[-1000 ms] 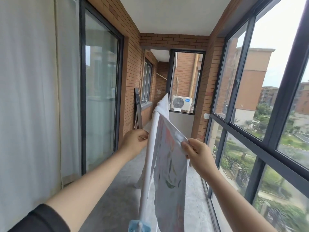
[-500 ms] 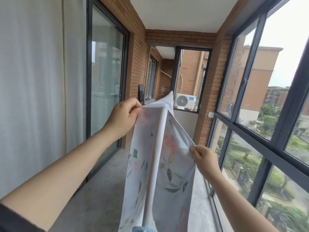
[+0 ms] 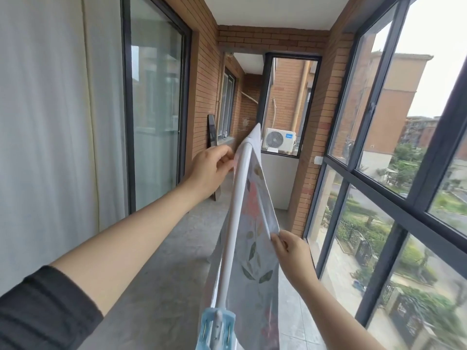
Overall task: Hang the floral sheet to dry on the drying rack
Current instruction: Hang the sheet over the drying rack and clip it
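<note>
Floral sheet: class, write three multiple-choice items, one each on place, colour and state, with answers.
1. Where is the sheet? A on the floor; B draped over the white rail; C in a basket.
2. The clip at the rail's near end is: A red; B black; C blue.
3. The right hand: A pinches the sheet's edge; B hangs idle; C grips the clip.
Answers: B, it hangs down both sides; C, pale blue plastic; A, fingertips close on the edge.
</note>
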Motion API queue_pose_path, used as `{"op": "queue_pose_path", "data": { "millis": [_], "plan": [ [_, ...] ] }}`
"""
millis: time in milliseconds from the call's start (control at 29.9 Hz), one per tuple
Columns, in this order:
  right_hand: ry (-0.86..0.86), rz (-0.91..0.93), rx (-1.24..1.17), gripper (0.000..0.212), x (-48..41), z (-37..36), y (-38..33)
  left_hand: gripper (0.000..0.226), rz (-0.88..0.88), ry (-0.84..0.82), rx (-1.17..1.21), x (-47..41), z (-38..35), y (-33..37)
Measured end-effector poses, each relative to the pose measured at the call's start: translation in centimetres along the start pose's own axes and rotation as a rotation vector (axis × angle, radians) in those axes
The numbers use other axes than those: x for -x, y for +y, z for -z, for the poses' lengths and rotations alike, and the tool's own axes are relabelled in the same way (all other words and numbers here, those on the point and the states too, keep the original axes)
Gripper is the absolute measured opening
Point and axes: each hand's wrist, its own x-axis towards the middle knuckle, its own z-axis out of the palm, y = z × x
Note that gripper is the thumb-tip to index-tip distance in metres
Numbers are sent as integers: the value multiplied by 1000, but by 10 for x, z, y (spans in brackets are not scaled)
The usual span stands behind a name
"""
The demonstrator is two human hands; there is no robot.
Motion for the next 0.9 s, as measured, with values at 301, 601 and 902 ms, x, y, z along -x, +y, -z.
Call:
{"op": "queue_pose_path", "data": {
  "millis": [301, 601, 902],
  "plan": [
    [-20, -14, -85, 43, -2, 1, 4, 5, 272, -131, 123, 37, -31, -41],
    [-19, -34, 74, 38, -20, 2, -15, 16, 325, 58, 7, 56, -19, -77],
    [-98, -103, 135, 26, -15, -6, 4, 8, 182, 29, -48, 47, 6, -65]
  ]
}}
